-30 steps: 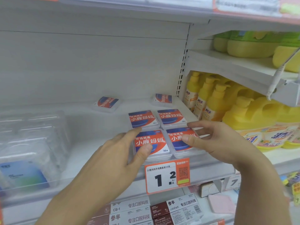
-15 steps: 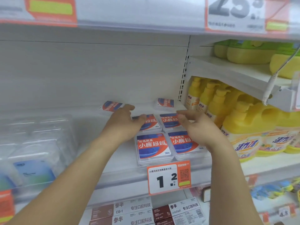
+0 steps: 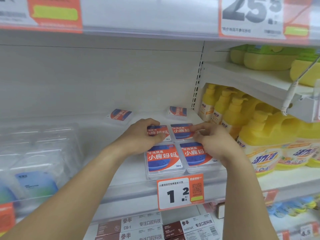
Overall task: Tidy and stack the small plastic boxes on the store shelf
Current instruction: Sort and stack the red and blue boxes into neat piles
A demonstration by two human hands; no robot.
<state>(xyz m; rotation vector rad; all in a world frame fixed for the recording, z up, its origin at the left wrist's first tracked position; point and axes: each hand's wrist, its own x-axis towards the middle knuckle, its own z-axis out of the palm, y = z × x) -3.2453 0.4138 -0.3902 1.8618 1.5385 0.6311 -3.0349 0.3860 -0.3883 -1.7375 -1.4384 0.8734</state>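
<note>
So there's four small clear plastic boxes with red-and-blue labels sitting in a tight two-by-two block at the front of the white metal store shelf (image 3: 121,184), right behind the orange-and-white price tag reading 1.2 (image 3: 180,192). The front-left box (image 3: 163,159) and front-right box (image 3: 197,155) are lying flat and touching each other. The person's left hand (image 3: 144,135) is curled over the rear-left box (image 3: 159,132), thumb on its near edge, gripping it. The right hand (image 3: 210,142) has its fingers pinching at the right edge of the rear-right box (image 3: 181,131), though I can't tell how firm that grip is. Two more of the same boxes sit loose at the back, a tilted one (image 3: 120,115) off to the left and another (image 3: 178,111) near the upright. Yellow pump bottles (image 3: 223,110) stand in the next bay to the right.
</note>
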